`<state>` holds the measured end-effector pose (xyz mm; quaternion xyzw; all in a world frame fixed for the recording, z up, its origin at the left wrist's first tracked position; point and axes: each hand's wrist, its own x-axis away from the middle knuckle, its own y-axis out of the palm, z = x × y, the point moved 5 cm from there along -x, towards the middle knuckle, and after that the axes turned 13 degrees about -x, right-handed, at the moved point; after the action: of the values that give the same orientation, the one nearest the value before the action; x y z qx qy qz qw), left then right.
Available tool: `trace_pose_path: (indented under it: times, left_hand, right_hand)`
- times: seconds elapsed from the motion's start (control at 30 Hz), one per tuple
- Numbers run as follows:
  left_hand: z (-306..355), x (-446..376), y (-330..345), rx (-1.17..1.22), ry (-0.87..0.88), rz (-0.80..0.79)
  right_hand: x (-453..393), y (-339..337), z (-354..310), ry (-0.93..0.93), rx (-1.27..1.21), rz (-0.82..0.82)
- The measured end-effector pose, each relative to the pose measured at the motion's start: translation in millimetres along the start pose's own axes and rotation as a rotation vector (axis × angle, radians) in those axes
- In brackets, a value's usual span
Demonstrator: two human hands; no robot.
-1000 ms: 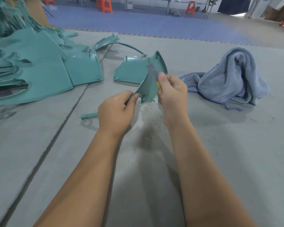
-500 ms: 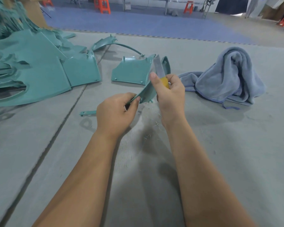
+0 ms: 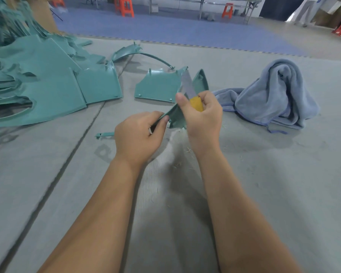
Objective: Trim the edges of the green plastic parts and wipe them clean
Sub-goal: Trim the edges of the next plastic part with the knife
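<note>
My left hand (image 3: 138, 136) pinches the near end of a small curved green plastic part (image 3: 176, 118), held above the grey floor mat. My right hand (image 3: 202, 119) grips a utility knife (image 3: 193, 95) with a yellow handle; its grey blade points up and away, with my thumb against the part's edge. The part's far tip (image 3: 201, 80) rises behind the blade. A blue-grey towel (image 3: 274, 95) lies crumpled to the right.
A flat green panel (image 3: 158, 87) lies just beyond my hands. A big pile of green parts (image 3: 37, 85) fills the left. A small green offcut (image 3: 104, 134) and fine shavings (image 3: 177, 164) lie on the mat. Orange stools stand far back.
My right hand has slid the knife back along the part's edge toward me, and the blade now stands more upright. My left hand keeps its hold on the part.
</note>
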<state>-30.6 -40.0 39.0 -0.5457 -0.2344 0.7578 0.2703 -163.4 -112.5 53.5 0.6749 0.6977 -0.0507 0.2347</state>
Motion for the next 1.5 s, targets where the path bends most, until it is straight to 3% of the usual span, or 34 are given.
trace_pose_path:
  times: [0.23, 0.37, 0.53, 0.8, 0.9, 0.97, 1.13, 1.5]
  left_hand:
    - [0, 0, -3, -0.030, 0.058, 0.080]
    - [-6, -3, 8, -0.087, 0.045, -0.002]
    - [-15, 0, 35, -0.207, 0.037, -0.283]
    - [-19, 0, 39, -0.136, -0.081, -0.369]
    - [-17, 2, 41, -0.158, -0.069, -0.407]
    - [-16, 2, 41, -0.158, -0.068, -0.417]
    - [-16, 2, 39, -0.127, -0.067, -0.403]
    - [-18, 1, 36, -0.032, -0.116, -0.342]
  right_hand:
    - [-16, -40, 8, 0.111, -0.153, 0.309]
    - [-20, -46, 13, 0.170, -0.275, 0.338]
    - [-21, -40, 23, 0.263, -0.369, 0.305]
    - [-21, -27, 43, 0.362, -0.372, 0.081]
    - [-18, -21, 54, 0.429, -0.181, -0.041]
    - [-14, -20, 55, 0.373, -0.098, -0.090]
    - [-14, -16, 52, 0.240, -0.192, -0.126]
    - [-9, -5, 54, 0.083, 0.077, -0.291]
